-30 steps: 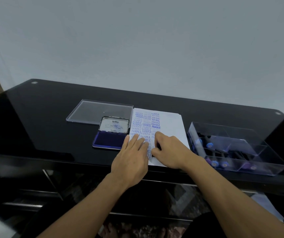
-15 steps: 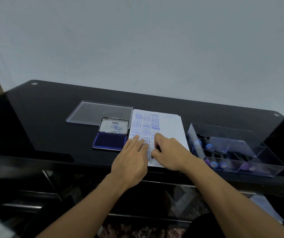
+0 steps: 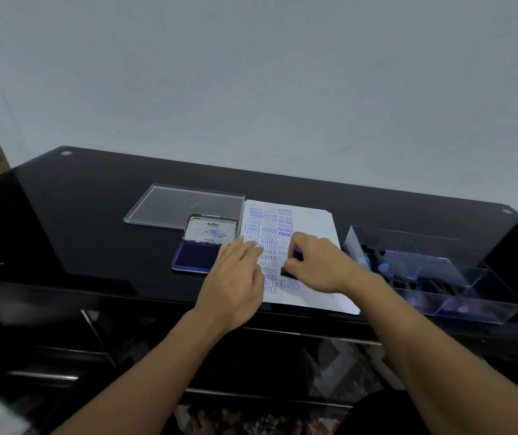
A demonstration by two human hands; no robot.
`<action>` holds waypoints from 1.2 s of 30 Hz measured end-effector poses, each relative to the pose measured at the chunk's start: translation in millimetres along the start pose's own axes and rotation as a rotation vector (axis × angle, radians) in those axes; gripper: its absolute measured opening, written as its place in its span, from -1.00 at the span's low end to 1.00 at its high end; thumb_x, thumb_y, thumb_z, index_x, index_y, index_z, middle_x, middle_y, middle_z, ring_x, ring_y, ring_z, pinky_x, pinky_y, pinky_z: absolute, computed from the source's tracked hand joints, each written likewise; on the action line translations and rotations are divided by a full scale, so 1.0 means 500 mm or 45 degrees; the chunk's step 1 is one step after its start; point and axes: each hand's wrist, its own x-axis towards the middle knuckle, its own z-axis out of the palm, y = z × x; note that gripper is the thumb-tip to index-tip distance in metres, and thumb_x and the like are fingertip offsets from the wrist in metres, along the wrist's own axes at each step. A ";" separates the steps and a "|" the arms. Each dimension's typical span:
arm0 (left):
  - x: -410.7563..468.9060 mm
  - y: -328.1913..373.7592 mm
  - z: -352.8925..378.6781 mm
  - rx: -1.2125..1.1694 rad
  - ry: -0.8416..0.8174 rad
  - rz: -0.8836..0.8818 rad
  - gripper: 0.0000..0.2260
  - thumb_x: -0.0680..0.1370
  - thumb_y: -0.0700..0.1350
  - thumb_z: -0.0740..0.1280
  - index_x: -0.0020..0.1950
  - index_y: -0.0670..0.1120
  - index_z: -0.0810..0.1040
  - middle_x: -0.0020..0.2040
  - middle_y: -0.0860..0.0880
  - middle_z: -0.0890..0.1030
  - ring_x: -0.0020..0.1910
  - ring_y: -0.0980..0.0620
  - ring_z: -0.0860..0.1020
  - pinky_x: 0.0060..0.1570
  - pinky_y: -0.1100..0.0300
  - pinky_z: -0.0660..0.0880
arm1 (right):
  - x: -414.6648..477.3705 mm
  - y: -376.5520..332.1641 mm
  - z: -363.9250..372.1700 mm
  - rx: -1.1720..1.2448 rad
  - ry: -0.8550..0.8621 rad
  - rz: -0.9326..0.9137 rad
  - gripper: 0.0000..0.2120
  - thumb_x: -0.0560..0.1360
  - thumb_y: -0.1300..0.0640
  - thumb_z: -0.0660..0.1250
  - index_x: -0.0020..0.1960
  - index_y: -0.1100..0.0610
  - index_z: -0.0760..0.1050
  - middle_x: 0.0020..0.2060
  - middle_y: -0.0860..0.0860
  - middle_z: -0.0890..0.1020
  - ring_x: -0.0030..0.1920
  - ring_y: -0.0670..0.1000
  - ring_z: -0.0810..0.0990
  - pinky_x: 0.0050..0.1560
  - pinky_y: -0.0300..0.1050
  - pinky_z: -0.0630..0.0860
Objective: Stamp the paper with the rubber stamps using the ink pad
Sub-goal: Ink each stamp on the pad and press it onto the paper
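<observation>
Black glass desk (image 3: 94,215) against a plain pale wall. The paper (image 3: 314,221) is in the middle, its left half already crammed with blue prints. Left hand (image 3: 235,277) lies flat with straight fingers on the sheet's left edge, pinning it. Right hand (image 3: 317,262) has its fingers curled round a purple-topped rubber stamp (image 3: 297,252), pressed onto the paper partway down. The open ink pad (image 3: 193,257) touches the paper's left edge, so I'd guess re-inking means reaching left over the flat hand. More stamps sit in the clear organizer tray (image 3: 496,309) on the right.
</observation>
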 end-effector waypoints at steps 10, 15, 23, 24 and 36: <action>0.020 -0.024 -0.079 -0.060 0.148 -0.046 -0.76 0.60 -0.27 0.20 0.23 -0.21 0.54 0.19 -0.06 0.56 0.23 0.11 0.32 0.24 0.36 0.12 | 0.016 -0.012 -0.077 0.047 0.157 -0.057 -0.89 0.54 0.12 0.27 -0.11 0.13 0.41 -0.22 -0.02 0.54 -0.27 -0.04 0.44 -0.32 -0.16 0.33; 0.019 -0.036 -0.084 -0.045 0.121 -0.081 -0.77 0.62 -0.23 0.19 0.24 -0.20 0.53 0.25 -0.05 0.54 0.42 -0.02 0.32 0.41 0.06 0.26 | 0.009 -0.008 -0.084 0.051 0.162 -0.061 -0.88 0.55 0.13 0.28 -0.13 0.14 0.38 -0.21 0.00 0.55 -0.27 -0.03 0.43 -0.30 -0.17 0.33; 0.018 -0.051 -0.087 0.007 0.147 -0.058 -0.68 0.58 -0.16 0.15 0.25 -0.22 0.55 0.26 -0.10 0.57 0.42 -0.07 0.38 0.42 0.07 0.26 | 0.009 -0.017 -0.083 0.068 0.161 -0.110 -0.95 0.53 0.17 0.31 -0.09 0.13 0.48 -0.25 -0.04 0.55 -0.27 -0.06 0.46 -0.29 -0.20 0.35; 0.018 -0.055 -0.089 0.018 0.161 -0.041 -0.69 0.57 -0.17 0.16 0.23 -0.23 0.56 0.23 -0.11 0.58 0.37 -0.05 0.39 0.41 0.05 0.30 | 0.012 -0.020 -0.081 0.069 0.156 -0.118 -0.97 0.53 0.18 0.32 -0.09 0.12 0.49 -0.25 -0.05 0.55 -0.27 -0.07 0.46 -0.30 -0.21 0.36; 0.023 -0.164 -0.162 0.100 0.141 -0.345 -0.65 0.62 -0.17 0.18 0.41 -0.11 0.47 0.43 -0.02 0.46 0.46 0.04 0.31 0.42 0.09 0.24 | 0.088 -0.128 -0.002 0.145 0.044 -0.246 -0.90 0.57 0.09 0.25 -0.07 0.10 0.46 -0.18 -0.03 0.58 -0.22 -0.06 0.50 -0.26 -0.17 0.38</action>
